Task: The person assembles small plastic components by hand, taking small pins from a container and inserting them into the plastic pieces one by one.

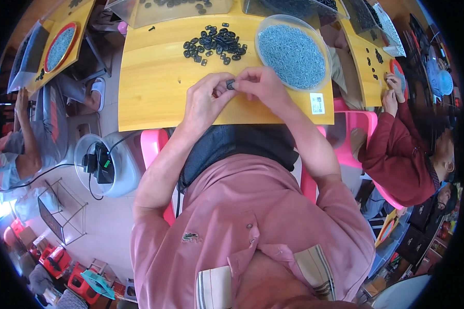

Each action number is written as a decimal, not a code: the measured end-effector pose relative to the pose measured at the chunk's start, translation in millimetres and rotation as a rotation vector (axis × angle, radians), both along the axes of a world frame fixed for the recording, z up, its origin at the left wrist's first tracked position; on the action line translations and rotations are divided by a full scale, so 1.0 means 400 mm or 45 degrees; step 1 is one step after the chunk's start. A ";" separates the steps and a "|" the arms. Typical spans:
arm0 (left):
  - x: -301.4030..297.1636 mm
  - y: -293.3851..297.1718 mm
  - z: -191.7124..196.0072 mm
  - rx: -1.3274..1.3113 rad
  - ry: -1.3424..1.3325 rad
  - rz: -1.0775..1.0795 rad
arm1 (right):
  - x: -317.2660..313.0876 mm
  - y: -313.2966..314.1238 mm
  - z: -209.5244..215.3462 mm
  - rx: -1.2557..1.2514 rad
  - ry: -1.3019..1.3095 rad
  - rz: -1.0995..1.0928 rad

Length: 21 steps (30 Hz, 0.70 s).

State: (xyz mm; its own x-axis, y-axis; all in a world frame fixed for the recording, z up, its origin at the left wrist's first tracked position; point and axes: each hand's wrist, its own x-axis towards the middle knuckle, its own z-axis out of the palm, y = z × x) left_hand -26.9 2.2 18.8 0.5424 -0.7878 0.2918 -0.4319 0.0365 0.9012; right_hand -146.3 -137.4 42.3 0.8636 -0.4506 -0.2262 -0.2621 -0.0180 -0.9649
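Between my two hands, over the near part of the yellow table (154, 87), is a small black plastic piece (230, 84). My left hand (207, 95) pinches it between thumb and forefinger. My right hand (262, 87) meets it from the other side, its fingertips pressed together at the piece; whether they hold a pin too is hidden. Beyond my hands lies a loose pile of black plastic pieces (216, 44), oval with holes. Right of the pile, a round clear tub (327, 77) is filled with small silvery metal pins (293, 56).
Clear bins (170, 13) with black parts stand along the table's far edge. A white label (317, 103) is stuck near the right corner. At the right a person in a dark red top (399, 154) works at another table; another person sits at the left. A white bucket (108, 165) holds black adapters.
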 end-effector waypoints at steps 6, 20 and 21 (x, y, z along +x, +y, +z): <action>0.003 -0.001 -0.006 -0.075 -0.122 0.060 | 0.000 0.000 -0.001 0.072 -0.016 -0.058; -0.002 0.003 0.004 -0.060 -0.126 0.031 | 0.000 -0.001 -0.013 0.128 -0.062 -0.080; -0.003 0.005 0.004 -0.048 -0.148 0.027 | -0.001 0.001 -0.013 0.129 -0.061 -0.080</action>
